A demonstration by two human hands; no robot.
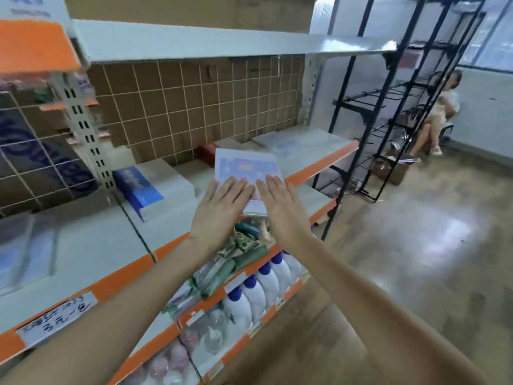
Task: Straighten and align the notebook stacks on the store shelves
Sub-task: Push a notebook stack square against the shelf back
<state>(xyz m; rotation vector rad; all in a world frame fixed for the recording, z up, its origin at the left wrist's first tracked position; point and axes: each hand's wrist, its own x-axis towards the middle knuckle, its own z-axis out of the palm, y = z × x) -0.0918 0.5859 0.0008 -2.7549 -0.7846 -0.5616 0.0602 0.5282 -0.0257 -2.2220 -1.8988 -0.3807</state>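
A notebook stack [245, 168] with a blue and white cover lies on the middle shelf [319, 169], its near end sticking out over the orange front edge. My left hand [222, 207] lies flat with straight fingers on the stack's near left part. My right hand [280, 207] lies flat beside it on the near right part. Another stack with a blue cover [138, 187] sits to the left on the same shelf. A pale stack [291, 144] lies further right, and a blurred one [25, 251] at the far left.
A red box [206, 154] stands behind the stack by the wire grid back panel. Lower shelves hold green packets [236, 257] and white bottles with blue caps [258, 290]. A black metal rack [388, 120] stands to the right. A person sits in the far corner [435, 115].
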